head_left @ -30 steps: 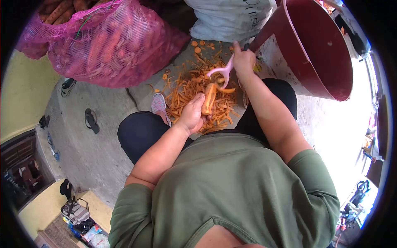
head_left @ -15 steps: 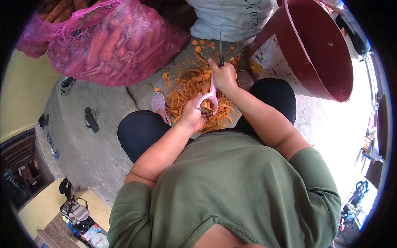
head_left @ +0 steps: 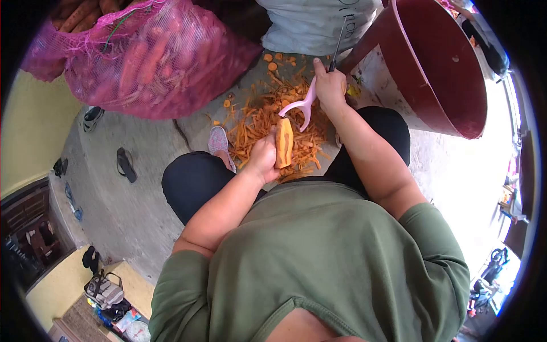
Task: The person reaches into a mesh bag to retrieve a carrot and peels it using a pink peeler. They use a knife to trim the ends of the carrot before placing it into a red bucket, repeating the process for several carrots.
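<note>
My left hand (head_left: pixel 263 157) is closed around a partly peeled carrot (head_left: pixel 284 143), pale orange with darker strips of skin left on one side. The carrot stands nearly lengthwise in view, its far tip close to the head of a pink Y-shaped peeler (head_left: pixel 306 107). My right hand (head_left: pixel 331 90) grips the peeler's handle together with a knife (head_left: pixel 338 44), whose thin blade points away from me. Below both hands, a heap of orange carrot peelings (head_left: pixel 256 128) covers the ground, with several round carrot slices (head_left: pixel 272 66) at its far side.
A pink mesh sack (head_left: pixel 159 62) full of carrots stands at the far left. Behind the peelings is a white sack (head_left: pixel 307 28) with writing. A large dark red bucket (head_left: pixel 393 51) leans at the right. A loose sandal (head_left: pixel 126 165) lies on the concrete floor (head_left: pixel 154 211).
My right hand has moved away and to the right with the peeler and knife, off the carrot. The carrot in my left hand now shows more fully, tipped upward.
</note>
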